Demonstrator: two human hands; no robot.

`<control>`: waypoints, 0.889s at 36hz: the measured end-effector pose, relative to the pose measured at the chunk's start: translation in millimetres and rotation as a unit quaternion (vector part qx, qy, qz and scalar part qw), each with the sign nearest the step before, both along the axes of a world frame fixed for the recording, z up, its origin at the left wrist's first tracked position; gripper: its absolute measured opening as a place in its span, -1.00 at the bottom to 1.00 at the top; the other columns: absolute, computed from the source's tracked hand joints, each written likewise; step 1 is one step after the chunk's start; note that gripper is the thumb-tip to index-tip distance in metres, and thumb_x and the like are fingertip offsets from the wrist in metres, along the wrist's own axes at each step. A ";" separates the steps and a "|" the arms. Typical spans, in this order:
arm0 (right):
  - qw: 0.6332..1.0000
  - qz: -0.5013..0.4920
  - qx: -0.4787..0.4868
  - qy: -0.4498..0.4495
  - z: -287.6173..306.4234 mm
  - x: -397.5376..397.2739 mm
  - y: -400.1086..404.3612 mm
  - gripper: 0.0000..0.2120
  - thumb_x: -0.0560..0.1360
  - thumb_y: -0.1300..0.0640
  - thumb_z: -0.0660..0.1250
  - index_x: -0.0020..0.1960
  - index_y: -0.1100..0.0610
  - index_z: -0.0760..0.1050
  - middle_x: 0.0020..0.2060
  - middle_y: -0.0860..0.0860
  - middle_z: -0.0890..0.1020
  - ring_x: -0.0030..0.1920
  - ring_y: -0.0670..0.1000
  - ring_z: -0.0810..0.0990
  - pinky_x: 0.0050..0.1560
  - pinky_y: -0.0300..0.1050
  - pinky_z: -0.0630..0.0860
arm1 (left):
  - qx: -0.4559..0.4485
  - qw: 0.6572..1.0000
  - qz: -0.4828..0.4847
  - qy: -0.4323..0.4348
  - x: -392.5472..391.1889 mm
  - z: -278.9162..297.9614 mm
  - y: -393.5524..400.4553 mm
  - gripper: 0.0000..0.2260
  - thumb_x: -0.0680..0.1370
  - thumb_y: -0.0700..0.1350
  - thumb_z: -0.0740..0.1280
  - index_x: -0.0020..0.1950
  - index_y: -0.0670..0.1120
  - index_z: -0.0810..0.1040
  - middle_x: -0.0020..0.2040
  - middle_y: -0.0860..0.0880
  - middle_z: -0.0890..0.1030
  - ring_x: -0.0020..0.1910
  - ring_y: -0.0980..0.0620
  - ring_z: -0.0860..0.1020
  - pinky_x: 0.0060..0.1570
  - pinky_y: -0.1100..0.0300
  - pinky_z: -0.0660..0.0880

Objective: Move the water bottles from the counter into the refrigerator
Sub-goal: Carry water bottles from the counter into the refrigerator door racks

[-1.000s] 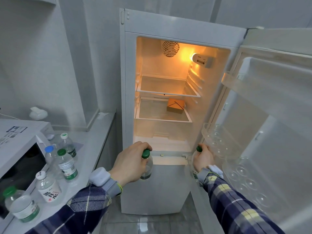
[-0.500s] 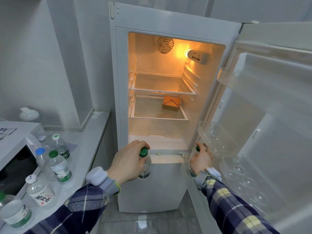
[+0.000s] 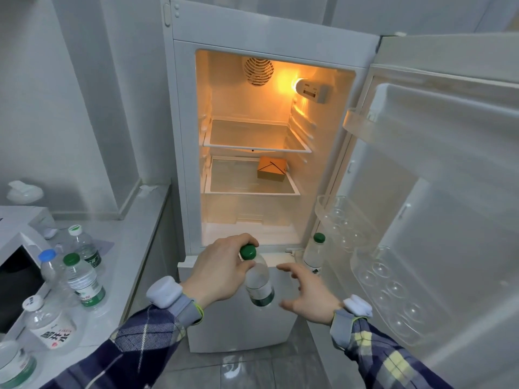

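My left hand (image 3: 222, 272) grips a green-capped water bottle (image 3: 258, 284) by its neck, in front of the refrigerator's (image 3: 275, 26) lower edge. My right hand (image 3: 311, 296) is open, fingers spread, just right of that bottle and touching nothing. A second green-capped bottle (image 3: 314, 255) stands at the bottom of the open door (image 3: 449, 178), by the hinge side. Several more bottles stay on the counter (image 3: 126, 248) at left: one with a green cap (image 3: 82, 279), one with a blue cap (image 3: 50, 266), one with a white cap (image 3: 84, 242) and a red-labelled one (image 3: 49, 322).
Inside the lit refrigerator are two glass shelves; an orange box (image 3: 272, 172) sits on the lower one. The door carries clear racks with round egg hollows (image 3: 390, 293). A white microwave (image 3: 16, 248) stands on the counter at far left. Grey tile floor lies below.
My right hand has let go of its bottle, which now stands in the door's bottom, and has drawn back toward the left-hand bottle. The view has moved closer.
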State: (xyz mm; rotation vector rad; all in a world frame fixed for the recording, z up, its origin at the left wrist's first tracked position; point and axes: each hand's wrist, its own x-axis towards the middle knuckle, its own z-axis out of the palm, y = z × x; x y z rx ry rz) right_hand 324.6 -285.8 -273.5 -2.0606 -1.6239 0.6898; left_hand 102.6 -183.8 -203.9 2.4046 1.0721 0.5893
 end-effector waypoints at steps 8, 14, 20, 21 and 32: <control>0.996 -0.028 0.070 0.057 2.9 -17.3 -4.8 -0.53 0.29 -0.10 0.56 0.14 -0.17 0.49 -0.04 -0.21 0.63 -0.02 -0.22 0.60 -0.07 -0.29 0.56 | -0.016 0.998 -0.052 -0.027 17.6 1.1 -12.4 -0.73 0.56 0.07 0.41 0.23 0.24 0.48 -0.04 0.17 0.64 -0.14 0.18 0.59 -0.02 0.06 0.57; 0.971 -0.170 0.168 0.020 -7.4 6.0 -8.2 -0.60 0.22 0.05 0.46 0.01 -0.10 0.43 -0.08 -0.12 0.56 -0.08 -0.03 0.55 -0.11 -0.03 0.53 | -0.020 0.999 -0.044 0.006 6.3 -0.8 -10.9 -0.40 0.52 0.14 0.44 0.50 0.25 0.27 0.38 0.27 0.42 -0.08 0.21 0.58 0.12 0.03 0.56; 0.940 -0.313 0.134 0.030 -43.8 29.2 -3.0 -0.44 0.31 0.11 0.49 0.26 0.10 0.41 0.20 0.08 0.40 0.25 0.19 0.38 0.22 0.05 0.41 | -0.029 0.998 -0.011 0.046 -8.0 -5.9 -12.3 -0.69 0.55 0.14 0.40 0.27 0.19 0.51 0.16 0.28 0.56 -0.08 0.21 0.56 0.07 0.06 0.56; 0.931 -0.342 0.120 0.040 -48.9 33.7 -1.9 -0.43 0.31 0.09 0.48 0.27 0.10 0.40 0.25 0.11 0.39 0.29 0.23 0.37 0.29 0.12 0.41 | -0.032 0.998 -0.008 0.049 -8.1 -6.9 -13.0 -0.71 0.55 0.14 0.41 0.26 0.18 0.53 0.11 0.30 0.56 -0.08 0.21 0.56 0.07 0.08 0.55; 0.902 -0.425 0.027 0.072 -74.4 50.2 11.4 -0.30 0.44 0.01 0.48 0.49 0.18 0.33 0.41 0.21 0.43 0.42 0.27 0.39 0.43 0.16 0.34 | -0.039 0.996 0.037 0.077 -32.5 -14.7 -11.3 -0.76 0.53 0.17 0.40 0.17 0.21 0.55 -0.03 0.30 0.59 -0.11 0.23 0.57 -0.01 0.15 0.54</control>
